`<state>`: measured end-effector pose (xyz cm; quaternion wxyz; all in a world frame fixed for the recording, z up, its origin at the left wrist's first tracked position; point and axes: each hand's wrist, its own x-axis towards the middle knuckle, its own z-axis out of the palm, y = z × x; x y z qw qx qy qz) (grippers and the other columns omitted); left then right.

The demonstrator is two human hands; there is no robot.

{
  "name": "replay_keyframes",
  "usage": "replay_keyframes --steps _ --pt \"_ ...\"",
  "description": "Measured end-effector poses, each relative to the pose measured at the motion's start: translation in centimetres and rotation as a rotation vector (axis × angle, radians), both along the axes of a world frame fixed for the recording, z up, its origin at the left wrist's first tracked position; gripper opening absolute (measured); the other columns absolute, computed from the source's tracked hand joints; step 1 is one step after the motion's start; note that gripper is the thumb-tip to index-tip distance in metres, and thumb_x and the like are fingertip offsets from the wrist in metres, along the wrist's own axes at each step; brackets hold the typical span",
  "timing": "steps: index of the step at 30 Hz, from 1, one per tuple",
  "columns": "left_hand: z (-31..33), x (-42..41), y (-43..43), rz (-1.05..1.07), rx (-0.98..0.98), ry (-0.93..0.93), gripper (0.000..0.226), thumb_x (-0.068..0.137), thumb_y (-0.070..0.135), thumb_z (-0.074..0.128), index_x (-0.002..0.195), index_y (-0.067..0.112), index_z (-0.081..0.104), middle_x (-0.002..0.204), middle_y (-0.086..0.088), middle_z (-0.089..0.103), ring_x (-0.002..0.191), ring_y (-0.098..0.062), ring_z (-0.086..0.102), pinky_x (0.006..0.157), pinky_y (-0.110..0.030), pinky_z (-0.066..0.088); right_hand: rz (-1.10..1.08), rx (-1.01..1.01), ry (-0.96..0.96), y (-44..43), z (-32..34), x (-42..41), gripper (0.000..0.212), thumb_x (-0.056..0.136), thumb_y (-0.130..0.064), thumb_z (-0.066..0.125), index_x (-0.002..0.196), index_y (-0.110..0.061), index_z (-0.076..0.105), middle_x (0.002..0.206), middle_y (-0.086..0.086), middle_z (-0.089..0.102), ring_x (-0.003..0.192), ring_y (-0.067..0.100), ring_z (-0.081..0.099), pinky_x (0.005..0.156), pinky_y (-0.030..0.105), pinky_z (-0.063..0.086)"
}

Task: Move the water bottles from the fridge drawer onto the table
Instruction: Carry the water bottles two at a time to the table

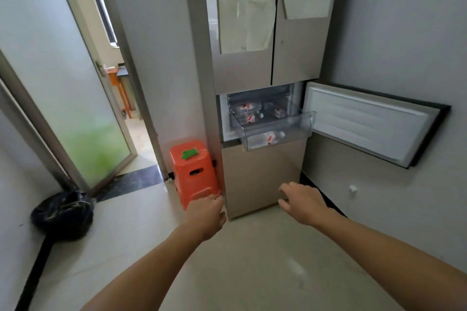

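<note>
A tall beige fridge (255,174) stands ahead with its middle door (366,121) swung open to the right. A clear plastic drawer (305,124) is pulled out of it. Several water bottles with red-and-white labels lie inside; one bottle (269,138) rests at the drawer's front and others (246,108) lie further back. Both my arms reach forward, well below the drawer. My left hand (207,214) is empty with relaxed fingers, near the fridge's lower left corner. My right hand (303,203) is empty too, fingers spread loosely in front of the lower fridge panel. No table is in view.
An orange plastic stool (194,171) with a green patch on top stands against the fridge's left side. A black rubbish bag (63,212) sits on the floor at the left wall. A frosted glass door (75,98) stands open to a doorway on the left.
</note>
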<state>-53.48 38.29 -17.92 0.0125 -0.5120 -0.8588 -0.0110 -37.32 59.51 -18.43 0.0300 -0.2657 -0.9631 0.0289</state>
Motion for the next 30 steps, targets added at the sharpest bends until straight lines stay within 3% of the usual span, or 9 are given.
replay_keyframes --steps 11,21,25,30 --pt "-0.3 -8.9 20.5 -0.206 -0.088 0.018 0.025 0.093 0.032 0.042 0.104 0.013 0.053 0.107 -0.009 0.059 0.094 -0.032 0.061 0.067 -0.037 0.042 -0.218 -0.083 -0.008 17.2 -2.2 -4.2 0.035 0.094 -0.043 0.046 0.124 -0.025 0.051 0.119 0.000 0.058 0.103 0.022 0.058 0.083 0.034 0.048" --pt "-0.8 -17.8 38.1 -0.111 -0.053 -0.002 0.024 0.094 0.035 0.044 0.106 0.017 0.053 0.112 -0.006 0.061 0.098 -0.027 0.061 0.078 -0.037 0.048 -0.126 -0.090 0.063 35.7 -1.2 -15.0 0.038 0.094 -0.044 0.047 0.125 -0.022 0.053 0.117 0.000 0.060 0.100 0.021 0.060 0.082 0.037 0.050" --pt "-1.3 -20.3 42.0 -0.039 -0.027 -0.046 0.026 0.093 0.038 0.043 0.107 0.018 0.054 0.113 -0.005 0.061 0.101 -0.027 0.061 0.078 -0.036 0.047 -0.073 -0.068 0.076 40.8 0.2 -19.9 0.034 0.094 -0.043 0.050 0.120 -0.021 0.056 0.114 -0.001 0.063 0.100 0.020 0.061 0.079 0.033 0.048" --pt "-2.3 -25.1 45.5 0.043 -0.002 -0.080 0.027 0.093 0.037 0.044 0.107 0.017 0.055 0.109 -0.006 0.061 0.096 -0.027 0.062 0.078 -0.035 0.050 -0.001 -0.128 0.090 45.5 -0.6 -26.6 0.039 0.093 -0.039 0.052 0.127 -0.022 0.055 0.120 0.002 0.063 0.104 0.021 0.061 0.084 0.033 0.047"
